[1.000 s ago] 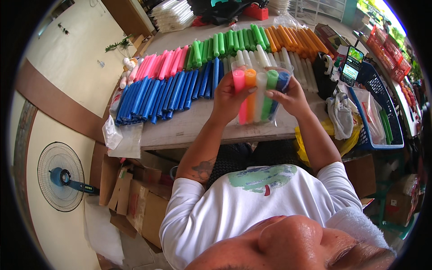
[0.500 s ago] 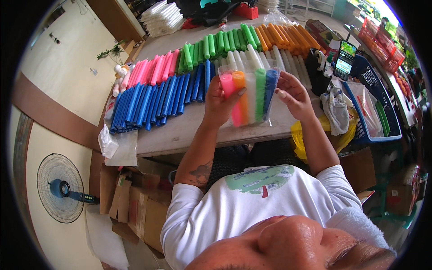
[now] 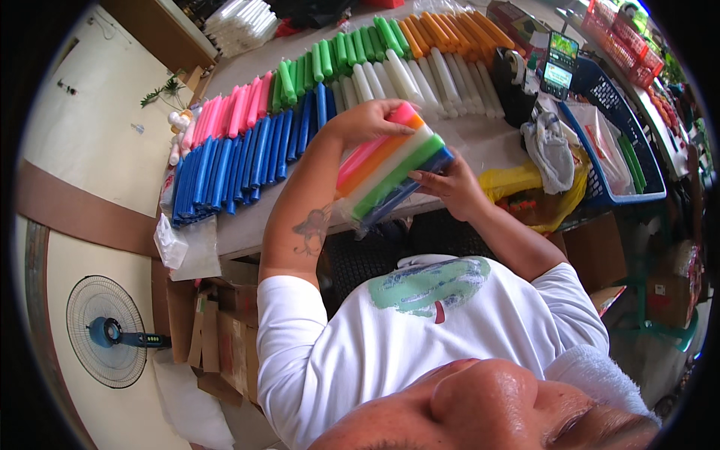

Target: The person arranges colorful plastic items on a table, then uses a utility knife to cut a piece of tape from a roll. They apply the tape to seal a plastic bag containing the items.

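A clear plastic bag of candles (image 3: 400, 166) is tilted between my hands, above the near edge of the table. Pink, orange, white, green and blue candles lie side by side in it. My left hand (image 3: 369, 122) is closed over the upper end, near the pink candle. At the blue side my right hand (image 3: 452, 186) grips the pack, thumb across its face. Behind the pack are rows of loose blue candles (image 3: 234, 166), pink candles (image 3: 229, 111), green candles (image 3: 341, 54), white candles (image 3: 420, 84) and orange candles (image 3: 454, 34).
On the right are a black tape dispenser (image 3: 512, 86), a propped phone (image 3: 559, 66), a grey cloth (image 3: 549, 154), a yellow plastic bag (image 3: 517, 187) and a blue basket (image 3: 651, 187). A fan (image 3: 107, 331) and cardboard boxes (image 3: 229, 341) stand at lower left.
The candle pack has gone from upright to slanted, its top leaning right. My left hand has moved up over its top end, and my right hand has slid lower along the blue side.
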Available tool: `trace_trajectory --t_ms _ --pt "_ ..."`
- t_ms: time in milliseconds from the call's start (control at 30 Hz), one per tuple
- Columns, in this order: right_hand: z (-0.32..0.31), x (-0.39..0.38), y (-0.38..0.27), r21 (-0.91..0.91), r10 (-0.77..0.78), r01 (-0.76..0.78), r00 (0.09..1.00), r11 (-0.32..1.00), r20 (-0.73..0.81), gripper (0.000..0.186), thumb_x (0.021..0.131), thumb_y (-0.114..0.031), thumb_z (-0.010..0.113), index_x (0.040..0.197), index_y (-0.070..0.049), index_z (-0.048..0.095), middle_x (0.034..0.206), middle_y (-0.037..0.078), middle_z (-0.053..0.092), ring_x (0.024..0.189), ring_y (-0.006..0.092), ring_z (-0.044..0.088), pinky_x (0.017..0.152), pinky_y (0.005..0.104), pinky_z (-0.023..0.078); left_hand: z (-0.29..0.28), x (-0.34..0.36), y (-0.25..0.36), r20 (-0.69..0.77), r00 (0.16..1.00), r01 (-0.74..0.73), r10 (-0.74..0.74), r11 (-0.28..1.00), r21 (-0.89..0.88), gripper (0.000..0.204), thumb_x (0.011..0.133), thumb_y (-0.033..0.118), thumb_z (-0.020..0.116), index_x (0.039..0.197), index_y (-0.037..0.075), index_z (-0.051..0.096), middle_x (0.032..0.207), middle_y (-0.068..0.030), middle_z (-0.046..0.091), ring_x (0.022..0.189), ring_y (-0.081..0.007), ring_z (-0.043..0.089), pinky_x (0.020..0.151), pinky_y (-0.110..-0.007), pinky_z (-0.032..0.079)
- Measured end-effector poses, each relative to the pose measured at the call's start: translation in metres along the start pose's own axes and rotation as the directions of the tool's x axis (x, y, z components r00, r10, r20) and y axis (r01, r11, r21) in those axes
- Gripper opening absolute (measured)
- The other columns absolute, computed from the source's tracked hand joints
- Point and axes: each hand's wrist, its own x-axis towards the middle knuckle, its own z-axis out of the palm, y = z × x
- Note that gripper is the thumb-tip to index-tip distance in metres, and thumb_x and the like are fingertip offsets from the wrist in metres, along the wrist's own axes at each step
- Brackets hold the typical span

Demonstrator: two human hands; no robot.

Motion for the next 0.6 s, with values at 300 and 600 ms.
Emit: trace_trajectory --t_ms 300,600 --pt "-0.039 -0.033 0.017 0.166 0.136 -0.133 0.991 0.977 -0.011 0.049 0.088 -0.007 0.069 0.129 0.004 0.044 0.116 0.011 0.06 0.098 0.0191 0.062 0.084 0.0307 0.053 0.054 0.042 -0.036 -0.177 0.984 0.063 0.032 0.86 0.507 0.059 0.087 0.028 0.07 0.137 0.006 0.049 0.125 -0.0174 0.057 0.114 -0.0277 0.057 0.097 -0.037 0.045" --pt "-0.092 -0.038 -0.018 -0.873 -0.325 0.136 0.945 0.468 -0.027 0.032 0.08 -0.012 0.075 0.111 -0.011 0.068 0.112 0.009 0.06 0.101 0.0269 0.06 0.085 0.0341 0.049 0.149 -0.056 -0.057 -0.247 0.951 0.15 0.185 0.423 0.894 0.079 0.09 0.045 0.058 0.152 0.015 0.021 0.156 -0.0226 0.014 0.143 -0.0431 0.017 0.112 -0.062 0.012"
